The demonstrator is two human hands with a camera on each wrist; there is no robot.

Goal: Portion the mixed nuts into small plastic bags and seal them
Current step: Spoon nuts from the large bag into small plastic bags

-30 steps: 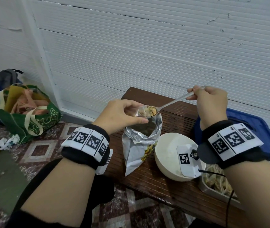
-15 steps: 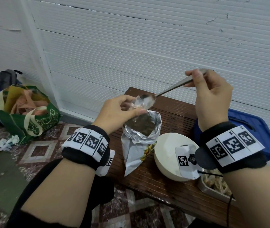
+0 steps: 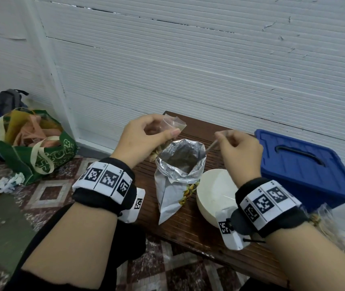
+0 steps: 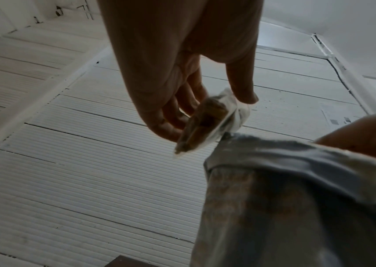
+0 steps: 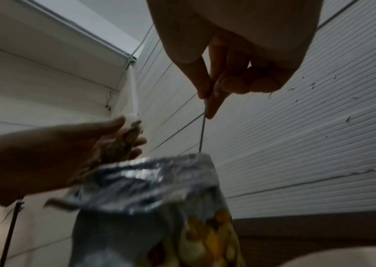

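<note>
My left hand point(image 3: 146, 135) pinches a small clear plastic bag point(image 3: 174, 123) with nuts in its lower part point(image 4: 201, 124), held just left of and above the open foil nut bag point(image 3: 180, 164). The foil bag stands upright on the brown table point(image 3: 188, 225), its silver mouth rolled open point(image 5: 150, 182). My right hand point(image 3: 238, 148) grips a metal spoon point(image 3: 210, 147) by the handle, with the shaft point(image 5: 202, 130) angled down into the foil bag. The spoon's bowl is hidden inside the bag. The small bag point(image 5: 125, 142) also shows between my left fingers in the right wrist view.
A white bowl point(image 3: 213, 192) sits right of the foil bag, under my right wrist. A blue plastic bin lid point(image 3: 306, 166) lies at the table's right. Partly hidden behind my right arm is another clear bag point(image 3: 324, 219). On the tiled floor at left stands a green shopping bag point(image 3: 31, 143).
My right hand has dropped from above the small bag, and the spoon now dips into the foil bag. My left hand has lifted the small bag slightly and tilted it.
</note>
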